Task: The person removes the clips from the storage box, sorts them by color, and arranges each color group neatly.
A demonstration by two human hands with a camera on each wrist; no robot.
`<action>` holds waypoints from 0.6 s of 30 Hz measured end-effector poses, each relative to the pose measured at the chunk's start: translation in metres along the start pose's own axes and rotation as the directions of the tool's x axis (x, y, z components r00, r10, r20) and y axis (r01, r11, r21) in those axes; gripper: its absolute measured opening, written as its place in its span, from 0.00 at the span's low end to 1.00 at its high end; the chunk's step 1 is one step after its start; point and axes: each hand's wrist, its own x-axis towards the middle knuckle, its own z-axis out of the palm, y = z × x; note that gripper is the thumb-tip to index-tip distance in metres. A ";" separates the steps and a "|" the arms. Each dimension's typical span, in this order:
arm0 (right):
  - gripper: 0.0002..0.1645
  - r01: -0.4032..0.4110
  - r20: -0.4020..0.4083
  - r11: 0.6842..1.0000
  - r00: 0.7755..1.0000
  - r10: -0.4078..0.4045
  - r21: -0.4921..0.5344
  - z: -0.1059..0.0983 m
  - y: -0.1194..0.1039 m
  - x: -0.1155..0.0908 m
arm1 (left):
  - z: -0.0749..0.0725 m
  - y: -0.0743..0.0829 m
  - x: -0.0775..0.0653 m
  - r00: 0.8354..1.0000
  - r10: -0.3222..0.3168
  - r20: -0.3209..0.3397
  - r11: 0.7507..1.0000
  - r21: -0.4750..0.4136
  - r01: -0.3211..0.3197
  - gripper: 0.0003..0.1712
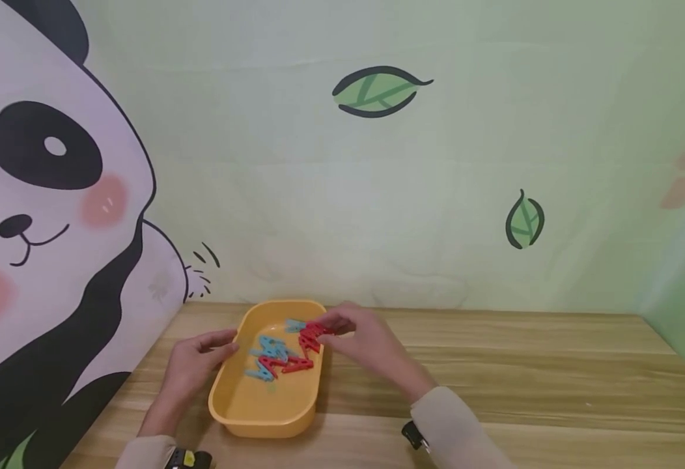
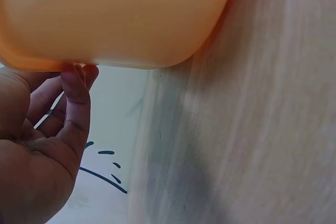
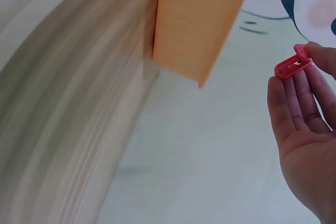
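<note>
A yellow plastic tub (image 1: 266,407) stands on the wooden table, with several red and light-blue clothespins (image 1: 272,348) lying inside. My left hand (image 1: 193,365) is at the tub's left side and holds its rim. Seen from the left wrist, the fingertips (image 2: 73,74) meet the rim of the tub (image 2: 121,19). Over the tub's right rim, my right hand (image 1: 368,342) pinches a red clothespin (image 3: 294,65) between thumb and fingers. From the head, that clothespin overlaps other red ones in the tub.
The wood-grain table (image 1: 495,371) extends to the right of the tub. Behind it hangs a pale green backdrop (image 1: 295,195) printed with leaves and a large panda (image 1: 55,195) on the left. Dark wrist bands (image 1: 189,458) sit at the sleeves.
</note>
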 end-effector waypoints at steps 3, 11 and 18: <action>0.12 0.002 -0.039 1.000 0.999 -0.003 -0.010 -0.009 0.004 -0.008 | -0.001 -0.001 -0.001 1.000 0.001 -0.003 1.000 0.003 -0.001 0.24; 0.13 -0.055 -0.109 0.997 0.993 0.049 -0.051 -0.032 0.018 -0.026 | -0.002 -0.002 -0.001 1.000 -0.003 0.006 1.000 0.009 0.003 0.26; 0.14 -0.103 -0.170 0.988 0.982 0.082 -0.119 -0.054 0.030 -0.039 | 0.000 -0.001 -0.001 1.000 -0.010 0.005 1.000 0.003 0.010 0.25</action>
